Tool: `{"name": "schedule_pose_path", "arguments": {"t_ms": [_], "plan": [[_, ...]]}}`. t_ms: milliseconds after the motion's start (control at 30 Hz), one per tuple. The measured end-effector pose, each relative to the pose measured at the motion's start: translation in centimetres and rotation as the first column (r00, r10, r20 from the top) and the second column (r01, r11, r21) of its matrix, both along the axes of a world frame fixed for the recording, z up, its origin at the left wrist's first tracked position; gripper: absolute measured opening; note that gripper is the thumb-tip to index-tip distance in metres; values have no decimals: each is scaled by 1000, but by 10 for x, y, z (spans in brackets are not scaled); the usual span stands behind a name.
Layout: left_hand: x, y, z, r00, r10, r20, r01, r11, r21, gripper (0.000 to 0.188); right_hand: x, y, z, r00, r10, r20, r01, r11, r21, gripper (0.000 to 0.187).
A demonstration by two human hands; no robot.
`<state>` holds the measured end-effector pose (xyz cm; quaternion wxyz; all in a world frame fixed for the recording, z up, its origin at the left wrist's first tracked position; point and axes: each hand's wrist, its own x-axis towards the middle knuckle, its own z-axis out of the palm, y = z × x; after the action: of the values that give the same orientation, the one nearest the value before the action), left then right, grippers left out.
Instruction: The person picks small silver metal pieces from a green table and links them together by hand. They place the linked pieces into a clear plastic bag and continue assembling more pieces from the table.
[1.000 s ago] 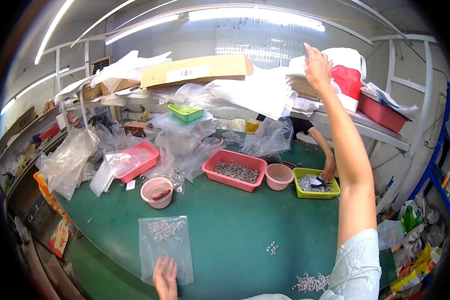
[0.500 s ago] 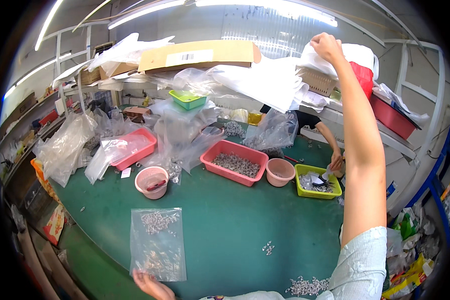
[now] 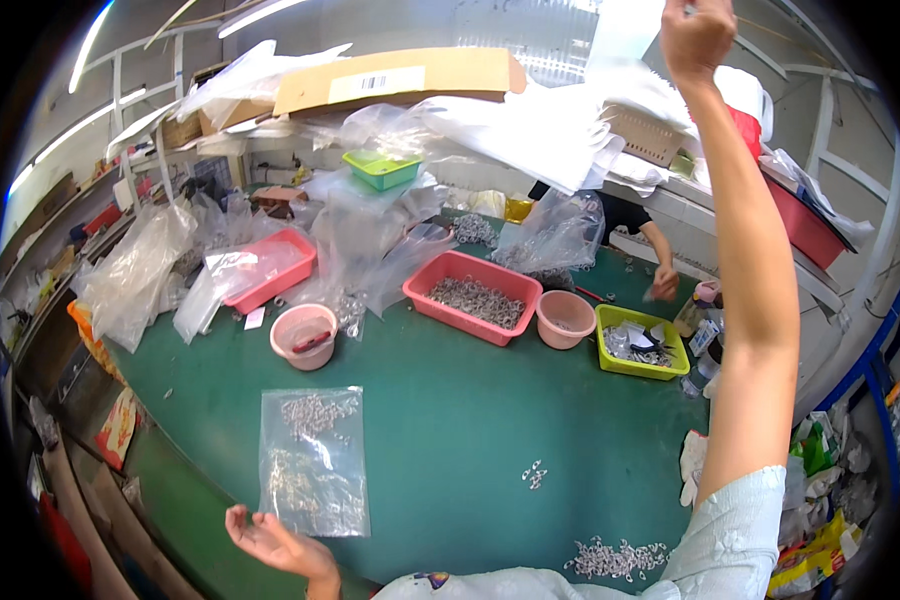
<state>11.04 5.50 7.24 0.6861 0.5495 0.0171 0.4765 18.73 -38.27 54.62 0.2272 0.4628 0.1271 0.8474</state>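
My right hand (image 3: pixel 697 45) is raised high above the shelf, fingers closed. A pale thin sheet (image 3: pixel 625 35) rises beside it, apparently in its grip; the exact hold is partly cut off by the upper edge. Low at the left, my left hand (image 3: pixel 278 543) is open, palm up with fingers apart, by the lower edge of a clear plastic bag (image 3: pixel 315 490). That bag lies flat on the green table (image 3: pixel 450 430) with many small metal clasps (image 3: pixel 315 413) in its upper part. A few loose clasps (image 3: pixel 536 475) and a larger pile (image 3: pixel 620 558) lie to the right.
Across the table stand a pink tray of metal parts (image 3: pixel 518 335), two pink bowls (image 3: pixel 304 357) (image 3: pixel 562 341) and a yellow-green basket (image 3: pixel 650 372). Behind it is another person's hand (image 3: pixel 663 280). Plastic bags (image 3: pixel 140 270) are heaped far left; a cardboard box (image 3: pixel 300 95) tops the shelf.
My right hand has gone higher, and the pale sheet now stands up beside it. My left hand has moved left, off the bag's lower edge. The other person's hand has drawn back from the basket.
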Motion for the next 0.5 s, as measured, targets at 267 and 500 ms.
{"name": "schedule_pose_path", "arguments": {"t_ms": [267, 500], "plan": [[-15, -53, 54, 726, -687, -24, 670, 699, 249, 97, -76, 145, -189, 513, 264, -817, -98, 963, 249, 7], [-51, -84, 36, 559, -764, -321, 827, 539, 158, 117, -125, 189, -313, -100, 715, -692, 106, 699, 707, 22]]}}
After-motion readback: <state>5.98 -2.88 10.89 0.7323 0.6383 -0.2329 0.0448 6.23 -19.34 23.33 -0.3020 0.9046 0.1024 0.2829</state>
